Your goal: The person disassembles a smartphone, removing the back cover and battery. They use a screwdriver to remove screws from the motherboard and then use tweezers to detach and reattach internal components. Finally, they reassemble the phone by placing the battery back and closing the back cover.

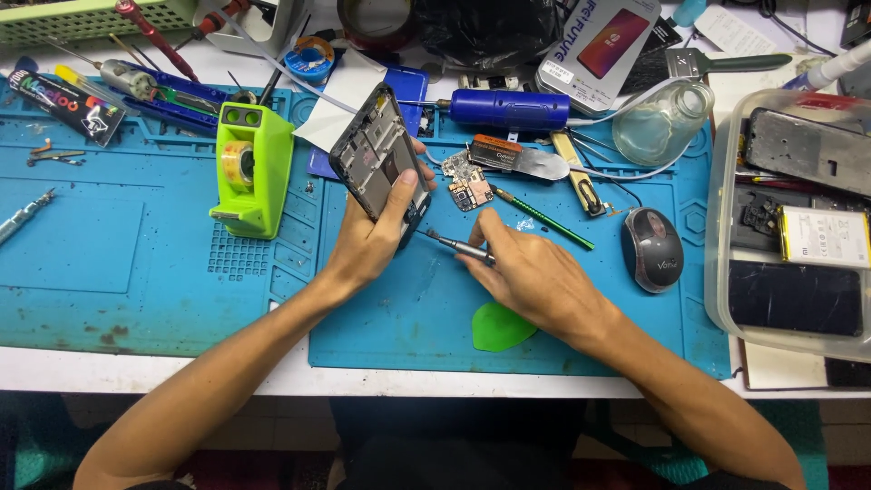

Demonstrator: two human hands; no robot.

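The phone frame (381, 154) stands tilted on its near edge near the middle of the blue mat (136, 263), its open inner side turned toward the right. The left hand (367, 240) wraps it from below, thumb pressed along one long edge and fingers behind, which seems meant to keep it steady and angled for the tool. The right hand (531, 272) pinches a slim screwdriver (458, 247) between thumb and fingertips, pen-like, its tip pointing left at the lower corner of the frame, touching or just short of it; I cannot tell which.

Just beyond the hands lie a small circuit board (470, 189), a flat metal spatula (522, 161) and a green-handled tool (544, 220). A green plastic pick (499, 327) lies near the right wrist. To the left stands a green tape dispenser (249, 168) with a roll of tape in it. On the right sit a computer mouse (651, 247) and, further off, a clear glass bottle (660, 120).

At the far right, a clear plastic tray (717, 272) holds phone parts: a dark screen panel (794, 298), a battery (824, 236) and a grey back panel (807, 150). A green basket (91, 18) sits at the far left; its contents are hidden.
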